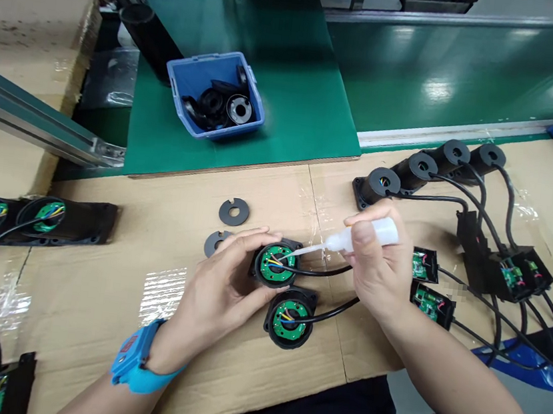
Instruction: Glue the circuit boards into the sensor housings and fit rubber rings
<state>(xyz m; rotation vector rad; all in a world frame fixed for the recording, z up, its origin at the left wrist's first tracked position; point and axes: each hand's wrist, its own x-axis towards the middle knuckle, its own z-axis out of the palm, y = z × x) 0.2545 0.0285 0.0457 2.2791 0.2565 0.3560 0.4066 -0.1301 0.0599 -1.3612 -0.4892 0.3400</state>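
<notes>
My left hand point(218, 294), with a blue band on its wrist, is closed round a black round housing point(257, 273). Inside it lies a ring-shaped green circuit board point(275, 275) with thin coloured wires and a black cable. A small white squeeze bottle point(341, 240) is gripped in my right hand point(381, 277). Its thin nozzle point(309, 249) slants down to the left, with the tip at the board's wires; whether it touches cannot be told. Just in front stands a second housing point(309, 339) with a similar board. Two dark notched rings point(234, 212) lie behind my left hand, one partly covered.
A blue bin point(209, 133) of black parts sits on a green board point(300, 136). Black cylinders point(415, 170) at the right trail cables to circuit boxes point(517, 277). More wired housings point(83, 223) lie at left. A metal post point(30, 113) crosses the left side.
</notes>
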